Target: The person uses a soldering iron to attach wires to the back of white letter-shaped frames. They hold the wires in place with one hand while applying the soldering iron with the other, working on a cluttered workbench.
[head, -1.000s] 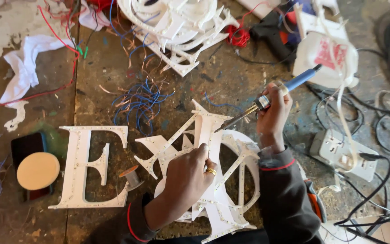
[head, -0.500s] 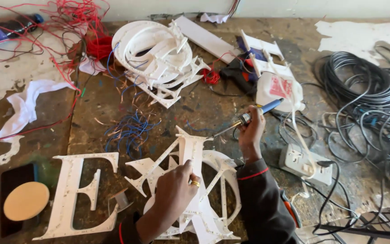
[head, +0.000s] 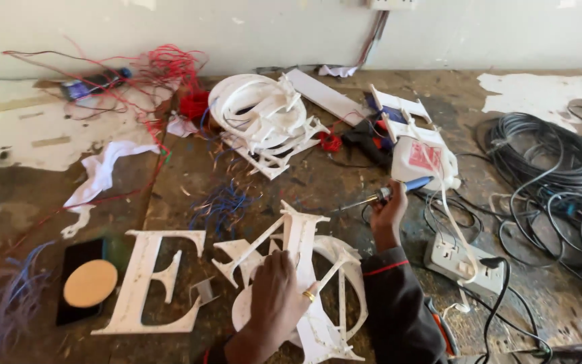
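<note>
White letter stack (head: 311, 283) lies low centre on the tabletop (head: 318, 185), my left hand (head: 277, 296) pressed flat on it, fingers spread, gripping nothing. Right hand (head: 389, 209) fingers closed round blue-handled soldering iron (head: 389, 194), tip lifted just off the stack. Judged step: soldering; next needs tip lowered precisely onto the joint. Versus earlier: view tilted up, wall showing, hands placed much the same.

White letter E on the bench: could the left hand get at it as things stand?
Probably yes: the left hand rests on the white letter stack beside the letter E, with only a small metal piece between.
</note>
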